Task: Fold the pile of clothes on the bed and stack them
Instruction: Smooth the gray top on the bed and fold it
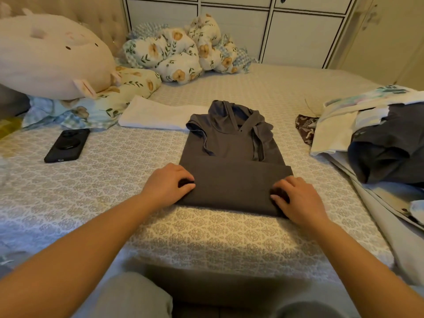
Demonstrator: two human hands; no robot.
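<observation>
A dark grey hooded top point(231, 154) lies flat in the middle of the bed, sleeves tucked in, hood at the far end, its lower part folded up into a band. My left hand point(168, 183) grips the band's near left corner with curled fingers. At the near right corner my right hand point(298, 198) grips the same fold. A folded white cloth point(156, 114) lies just beyond the top, to its left. The unfolded pile of clothes point(378, 136), white, pale and dark pieces, sits at the right edge of the bed.
A black phone point(67, 144) lies on the patterned bedspread point(218, 237) to the left. A big pink plush point(50, 56) and floral bedding point(179, 51) fill the back left. White cabinets point(286, 26) stand behind the bed. My knees are at the bottom edge.
</observation>
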